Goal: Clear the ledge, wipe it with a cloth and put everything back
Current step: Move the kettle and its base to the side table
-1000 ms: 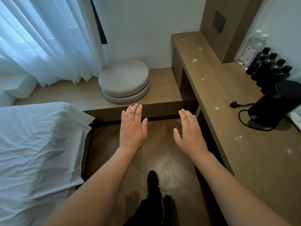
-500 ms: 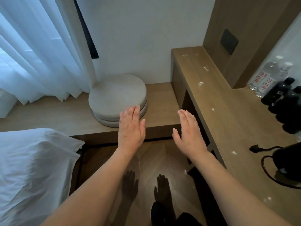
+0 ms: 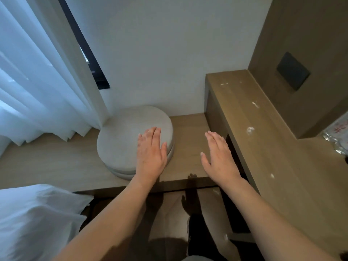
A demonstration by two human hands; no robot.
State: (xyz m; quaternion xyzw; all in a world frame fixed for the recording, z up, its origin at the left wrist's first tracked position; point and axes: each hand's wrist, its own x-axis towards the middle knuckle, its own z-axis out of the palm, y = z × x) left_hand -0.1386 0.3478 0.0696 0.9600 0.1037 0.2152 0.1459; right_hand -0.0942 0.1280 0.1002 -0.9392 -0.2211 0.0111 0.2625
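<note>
Two round grey cushions [image 3: 124, 140] lie stacked on the low wooden ledge [image 3: 56, 166] under the window. My left hand [image 3: 150, 155] is held flat with straight fingers over the right part of the top cushion; I cannot tell if it touches. My right hand [image 3: 218, 159] is flat and empty above the bare ledge to the right of the cushions, near the side of the higher wooden counter [image 3: 263, 147]. No cloth is in view.
White curtains [image 3: 37, 81] hang down to the ledge at the left. A white bed [image 3: 37, 223] fills the lower left. The counter carries several white specks and a plastic-wrapped bottle [image 3: 337, 134] at the right edge. A dark wall plate [image 3: 292, 70] sits above it.
I have moved closer to the ledge. Both hands went forward, from above the floor to above the ledge, the left one now over the cushions. The kettle and dark bottles left the view.
</note>
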